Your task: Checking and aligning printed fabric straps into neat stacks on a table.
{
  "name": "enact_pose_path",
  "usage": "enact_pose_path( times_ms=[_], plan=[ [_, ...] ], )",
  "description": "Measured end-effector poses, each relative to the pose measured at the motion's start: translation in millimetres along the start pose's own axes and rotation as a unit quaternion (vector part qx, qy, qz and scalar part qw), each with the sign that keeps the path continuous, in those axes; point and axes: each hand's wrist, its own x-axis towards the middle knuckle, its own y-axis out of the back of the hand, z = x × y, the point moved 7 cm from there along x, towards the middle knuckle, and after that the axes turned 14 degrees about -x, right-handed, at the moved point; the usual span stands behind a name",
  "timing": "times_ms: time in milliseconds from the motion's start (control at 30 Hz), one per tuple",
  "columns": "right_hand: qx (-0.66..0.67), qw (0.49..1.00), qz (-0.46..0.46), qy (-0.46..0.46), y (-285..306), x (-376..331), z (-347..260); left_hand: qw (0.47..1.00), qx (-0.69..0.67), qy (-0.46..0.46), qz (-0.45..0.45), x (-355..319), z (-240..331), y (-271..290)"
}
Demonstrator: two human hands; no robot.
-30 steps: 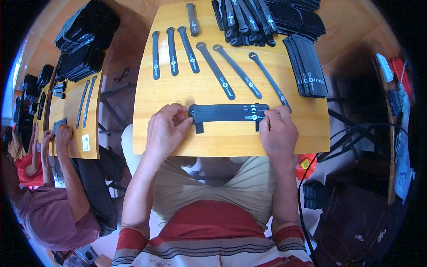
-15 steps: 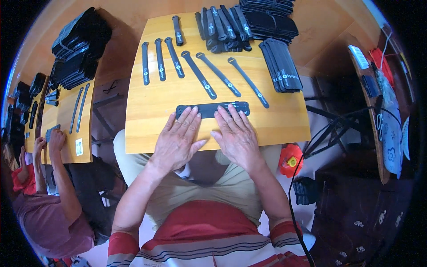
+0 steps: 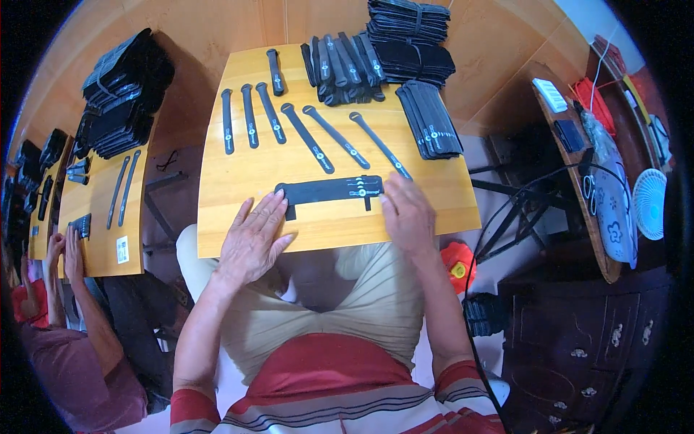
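Across the near part of the wooden table lies a flat black fabric band with pale print at its right end. Two short dark tabs stick out below it. My left hand rests with its fingers stretched out, the fingertips at the band's left end. My right hand is at the band's right end, its fingers loosely extended and slightly blurred. Its fingertips reach the lower end of a slanting dark strap and partly cover it; I cannot tell whether they touch it. Two more slanting straps lie farther left.
Several single straps lie at the far left. Behind are a strap pile, tied black stacks and a fanned stack. A co-worker's hands work at the left table. A black cable hangs at right.
My right hand has lifted off the band and moved right, to the slanting strap's end. The left hand has shifted to the band's left end. Two dark tabs now show. My view has tilted slightly.
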Motion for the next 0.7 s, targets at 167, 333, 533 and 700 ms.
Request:
enact_pose_path(
  times_ms=[167, 333, 533, 700],
  plan=[
    [-0.163, 0.986, 0.019, -0.036, 6.3, -4.8, 29.6, 1.0, -0.009, -0.003, 0.012, 1.4, 2.1, -1.7],
    [-0.185, 0.983, -0.009, -0.021, 17.1, -40.1, 16.4, 1.0, 0.002, -0.011, 0.024, -0.8, 0.3, 0.4],
    [-0.167, 0.983, 0.077, 0.009, 38.1, -89.1, 5.8, 1.0, -0.02, -0.005, 0.018, 0.1, 2.8, 4.5],
    [-0.196, 0.97, 0.145, 0.025, 42.9, -118.4, 16.2, 1.0, -0.005, -0.015, 0.019, -1.3, 4.3, -0.3]
  ],
)
